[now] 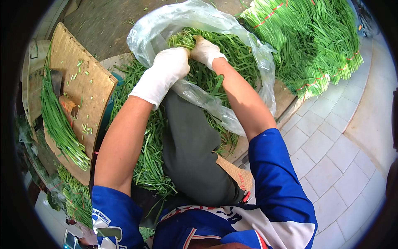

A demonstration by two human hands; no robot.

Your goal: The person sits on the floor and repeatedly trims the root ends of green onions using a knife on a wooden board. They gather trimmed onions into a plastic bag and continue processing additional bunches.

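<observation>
A clear plastic bag (264, 74) stands wide open before me, with loose green garlic chives (239, 59) inside. My left hand (171, 63), in a white glove, is closed at the bag's near left rim, beside the pale cut ends of the chives; its fingertips are partly hidden. My right hand (206, 51), also gloved, reaches over the bag and touches the chive ends, close against the left hand. What exactly each hand grips is hard to tell. More loose chives (152, 165) lie to the left of my knee.
At the left, a wooden board (93, 90) holds a chive bunch (59, 121), a cleaver (56, 81) with a wooden handle and small cut pieces. Tied chive bundles (314, 46) are piled at the upper right, beside the tiled floor (323, 140). More bundles (73, 193) lie at the lower left.
</observation>
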